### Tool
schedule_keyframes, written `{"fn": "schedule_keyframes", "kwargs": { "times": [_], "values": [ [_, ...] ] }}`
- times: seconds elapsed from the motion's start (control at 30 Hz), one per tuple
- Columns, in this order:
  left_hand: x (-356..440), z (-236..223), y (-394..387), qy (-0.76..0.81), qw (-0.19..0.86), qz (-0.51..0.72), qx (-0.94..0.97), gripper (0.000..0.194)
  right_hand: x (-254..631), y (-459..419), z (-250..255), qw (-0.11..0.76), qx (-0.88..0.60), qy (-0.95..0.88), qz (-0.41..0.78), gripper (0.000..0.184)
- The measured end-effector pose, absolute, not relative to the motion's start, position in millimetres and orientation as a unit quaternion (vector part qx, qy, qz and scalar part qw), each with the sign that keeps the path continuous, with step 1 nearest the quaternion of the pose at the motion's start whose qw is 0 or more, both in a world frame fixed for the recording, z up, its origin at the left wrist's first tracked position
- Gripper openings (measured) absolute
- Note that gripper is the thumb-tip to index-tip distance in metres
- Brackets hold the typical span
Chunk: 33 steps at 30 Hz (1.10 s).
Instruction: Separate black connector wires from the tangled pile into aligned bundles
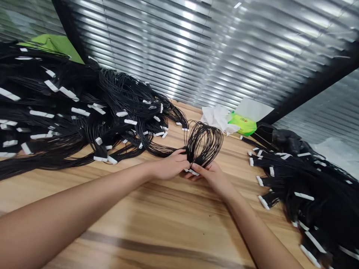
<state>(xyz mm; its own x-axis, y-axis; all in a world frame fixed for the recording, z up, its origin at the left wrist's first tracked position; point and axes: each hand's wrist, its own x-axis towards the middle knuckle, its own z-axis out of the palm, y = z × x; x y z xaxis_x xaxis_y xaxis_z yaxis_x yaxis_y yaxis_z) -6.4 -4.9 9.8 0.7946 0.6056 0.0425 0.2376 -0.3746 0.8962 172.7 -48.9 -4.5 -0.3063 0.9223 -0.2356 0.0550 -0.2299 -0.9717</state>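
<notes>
Between my hands is a bundle of thin black wires (203, 144), its strands bowing upward in a loop. A white connector (192, 172) shows at its lower end, partly hidden by my fingers. My left hand (171, 165) pinches the wires from the left, and my right hand (210, 175) holds them from the right. A large heap of black wire harnesses with white connectors (84, 112) lies to the left, close to my left hand. A second heap (297, 186) lies to the right, a little apart from my right hand.
Both heaps lie on a light wooden table (146, 201). At the back are crumpled white tissue (215, 117) and a green packet (242, 124). A black plastic bag (286, 140) sits behind the right heap, and slatted window blinds (196, 48) rise behind the table.
</notes>
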Motion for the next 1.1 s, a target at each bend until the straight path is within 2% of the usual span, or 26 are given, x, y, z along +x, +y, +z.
{"fn": "schedule_keyframes", "kwargs": {
  "times": [0.07, 0.2, 0.33, 0.43, 0.57, 0.77, 0.93, 1.1],
  "values": [
    [-6.5, 12.8, -5.6, 0.249, 0.519, 0.19, 0.795, 0.027, 173.2, -47.4, -3.7, 0.343, -0.478, -0.516, 0.622, 0.043],
    [-6.9, 17.7, -6.6, 0.191, 0.645, 0.148, 0.725, 0.017, 168.2, -51.4, 0.1, 0.337, -0.434, -0.561, 0.619, 0.042],
    [-7.1, 12.9, -7.9, 0.171, 0.725, 0.112, 0.657, 0.034, 158.4, -60.6, 1.9, 0.328, -0.406, -0.548, 0.653, 0.035],
    [-5.7, 6.6, -9.5, 0.19, 0.728, 0.154, 0.64, 0.046, 158.5, -62.4, 1.2, 0.321, -0.403, -0.506, 0.692, 0.031],
    [-2.7, 6.0, -14.0, 0.241, 0.704, 0.23, 0.628, 0.042, 163.4, -60.1, 1.2, 0.324, -0.412, -0.47, 0.711, 0.031],
    [1.0, 1.8, -17.8, 0.293, 0.725, 0.262, 0.566, 0.046, 157.2, -60.7, 0.9, 0.348, -0.423, -0.459, 0.699, 0.034],
    [5.8, 0.4, -15.3, 0.284, 0.78, 0.313, 0.461, 0.036, 152.9, -61.2, 1.3, 0.382, -0.427, -0.442, 0.691, 0.035],
    [6.9, 8.7, -16.7, 0.271, 0.811, 0.38, 0.352, 0.026, 145.0, -65.6, 2.5, 0.426, -0.437, -0.397, 0.685, 0.029]
  ]
}}
